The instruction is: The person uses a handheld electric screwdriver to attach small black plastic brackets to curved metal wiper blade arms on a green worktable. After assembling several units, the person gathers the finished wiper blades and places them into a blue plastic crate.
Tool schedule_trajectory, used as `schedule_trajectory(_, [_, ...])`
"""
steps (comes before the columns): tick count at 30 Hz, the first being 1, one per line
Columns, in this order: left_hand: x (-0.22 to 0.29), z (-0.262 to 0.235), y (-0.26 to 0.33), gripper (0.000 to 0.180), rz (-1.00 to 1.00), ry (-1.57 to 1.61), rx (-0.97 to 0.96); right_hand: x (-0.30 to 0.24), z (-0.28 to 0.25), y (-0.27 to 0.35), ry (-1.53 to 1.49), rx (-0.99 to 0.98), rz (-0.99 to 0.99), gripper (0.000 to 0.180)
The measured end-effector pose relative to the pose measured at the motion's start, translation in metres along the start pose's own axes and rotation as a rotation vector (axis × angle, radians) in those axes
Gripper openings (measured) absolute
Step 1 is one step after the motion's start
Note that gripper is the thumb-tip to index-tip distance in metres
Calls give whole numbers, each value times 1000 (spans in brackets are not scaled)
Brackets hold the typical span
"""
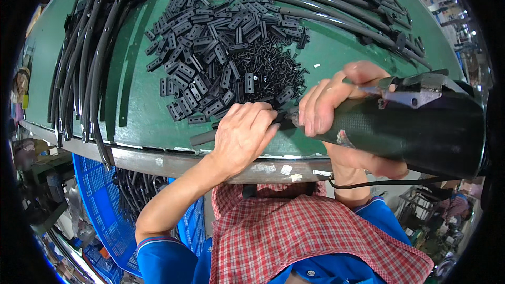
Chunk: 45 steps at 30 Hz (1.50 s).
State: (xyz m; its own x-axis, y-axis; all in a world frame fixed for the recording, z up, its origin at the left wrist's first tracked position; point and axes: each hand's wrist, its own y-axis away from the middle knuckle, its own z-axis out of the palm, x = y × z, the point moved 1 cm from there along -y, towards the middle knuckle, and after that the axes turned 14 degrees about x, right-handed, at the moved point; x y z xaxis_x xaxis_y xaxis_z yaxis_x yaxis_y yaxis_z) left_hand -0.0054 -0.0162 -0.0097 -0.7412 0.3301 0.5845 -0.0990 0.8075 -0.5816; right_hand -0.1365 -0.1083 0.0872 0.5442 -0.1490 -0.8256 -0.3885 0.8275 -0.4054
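Note:
My left hand is closed round a dark tube near the table's front edge. One tube end sticks out to the left of the hand, and the rest is mostly hidden by my fingers. My right hand grips a thick black corded power screwdriver, lying sideways with its tip pointing left. That tip meets the work right beside my left fingertips; the exact contact is hard to make out. Just beyond both hands lie a heap of small black two-hole blocks and a pile of black screws.
Bent dark tubes lie bundled at the left of the green table, with more curved tubes at the far right. Below the metal table edge stands a blue crate with tubes. A black cable runs along the right.

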Motion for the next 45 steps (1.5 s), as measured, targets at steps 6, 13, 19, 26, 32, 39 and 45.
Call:
schedule_trajectory(6, [-3, -2, -1, 26, 12, 32, 39, 13, 1, -15, -246, -186, 121, 79])
schedule_trajectory(13, [0, -1, -6, 29, -16, 68, 13, 30, -34, -20, -323, 246, -3, 102])
schedule_trajectory(19, [2, -3, -7, 31, -92, 77, 97, 49, -11, -16, 71, 366, 70, 110])
schedule_trajectory(26, [-1, -9, -6, 37, -254, 119, 194, 14, -17, -16, -317, 160, -70, 101])
schedule_trajectory(32, [-5, -7, -5, 26, -188, 99, 188, 11, -17, -10, -375, 152, -15, 97])
schedule_trajectory(39, [-5, -5, -4, 18, -268, 115, 181, 11, -15, -9, -312, 210, -73, 98])
schedule_trajectory(45, [-2, -5, -5, 24, -319, 120, 179, 10, -10, -8, -302, 275, -69, 98])
